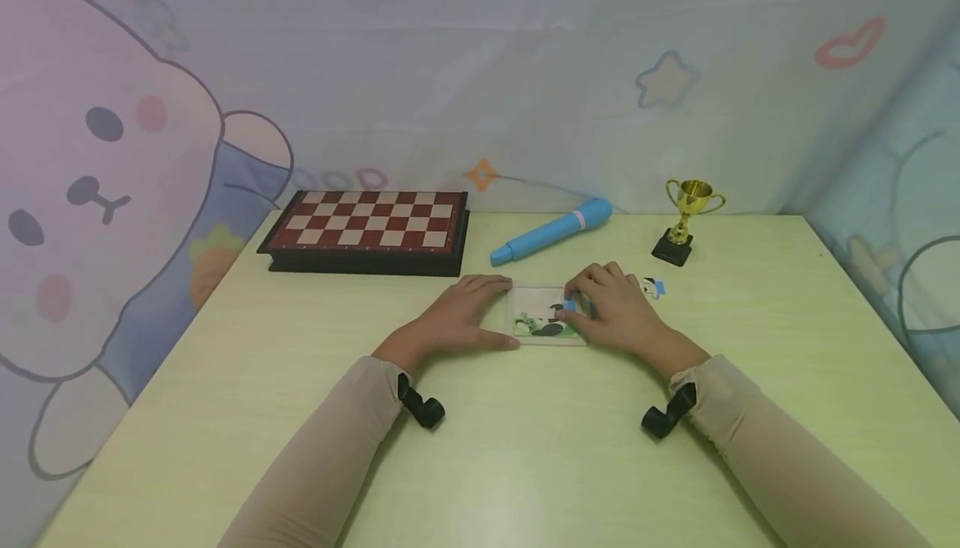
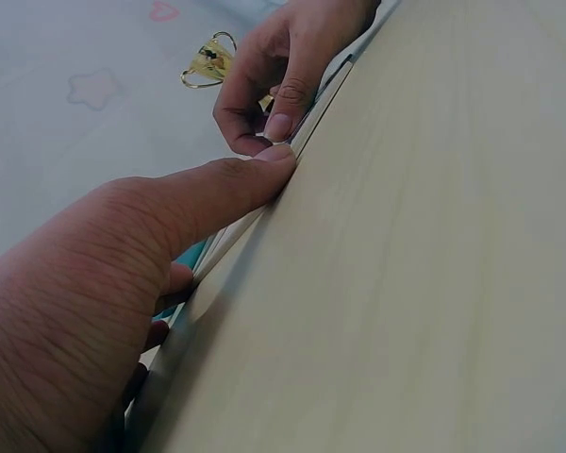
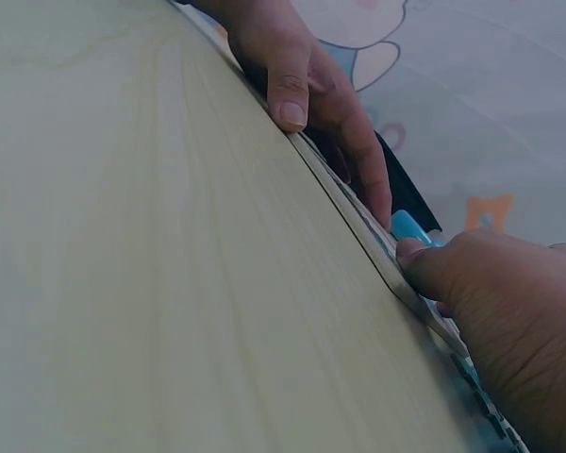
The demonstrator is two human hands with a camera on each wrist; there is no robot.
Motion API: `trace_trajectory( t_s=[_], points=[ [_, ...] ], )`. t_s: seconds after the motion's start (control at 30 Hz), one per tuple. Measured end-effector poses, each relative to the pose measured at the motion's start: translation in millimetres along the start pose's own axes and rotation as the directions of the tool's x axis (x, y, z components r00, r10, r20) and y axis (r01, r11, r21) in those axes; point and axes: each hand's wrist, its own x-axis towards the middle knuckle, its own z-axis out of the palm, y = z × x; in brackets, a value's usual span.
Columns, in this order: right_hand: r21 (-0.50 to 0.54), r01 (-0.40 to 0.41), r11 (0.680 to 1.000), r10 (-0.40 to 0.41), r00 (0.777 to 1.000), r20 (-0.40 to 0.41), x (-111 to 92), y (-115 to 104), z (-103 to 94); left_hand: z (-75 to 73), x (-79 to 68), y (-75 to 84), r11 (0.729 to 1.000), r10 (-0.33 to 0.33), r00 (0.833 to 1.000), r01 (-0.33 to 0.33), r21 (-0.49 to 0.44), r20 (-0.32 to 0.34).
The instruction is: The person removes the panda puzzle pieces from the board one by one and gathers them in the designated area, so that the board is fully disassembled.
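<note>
A small pale puzzle tray (image 1: 534,298) lies flat on the table, with a black, white and green panda picture (image 1: 538,327) along its near side. My left hand (image 1: 461,319) holds the tray's left end, its thumb at the near corner and fingers at the far one. In the left wrist view that thumb (image 2: 231,184) rests on the tray's edge. Over the right part of the tray, my right hand (image 1: 618,310) pinches a puzzle piece (image 1: 568,306) with blue on it; the palm side is hidden. A loose puzzle piece (image 1: 654,288) lies just beyond the right hand.
Behind the left hand sits a red-and-white chessboard box (image 1: 367,231). A blue toy microphone (image 1: 551,233) lies past the tray, and a gold trophy cup (image 1: 684,218) on a black base stands at the back right. A printed cloth (image 1: 480,72) hangs behind the table (image 1: 480,465).
</note>
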Motion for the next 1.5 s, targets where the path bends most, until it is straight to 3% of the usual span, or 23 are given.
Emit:
trace_trajectory(
  t_s=[0.3,0.77,1.13,1.33,1.5],
  points=[
    [0.029,0.005,1.0,-0.005,1.0,0.004,-2.1,4.5,3.2,4.2,1.5,-1.6,1.0,0.013,1.0,-0.013,0.003,0.007],
    [0.055,0.007,0.998,-0.008,1.0,0.008,2.3,5.4,8.7,-1.6,-1.8,-1.2,1.0,0.003,1.0,-0.003,0.008,0.003],
    [0.122,0.076,0.99,-0.068,0.995,-0.068,1.8,7.1,8.3,-0.3,-0.5,-1.6,1.0,0.009,1.0,-0.009,0.002,0.005],
    [0.173,0.065,0.983,-0.06,0.998,-0.031,2.3,5.1,4.4,-0.1,-0.2,-1.0,1.0,0.005,1.0,-0.005,0.0,0.005],
    [0.108,0.079,0.991,-0.072,0.995,-0.07,1.7,7.1,2.2,0.4,1.4,-1.4,1.0,0.009,1.0,-0.009,0.001,0.007]
  ],
)
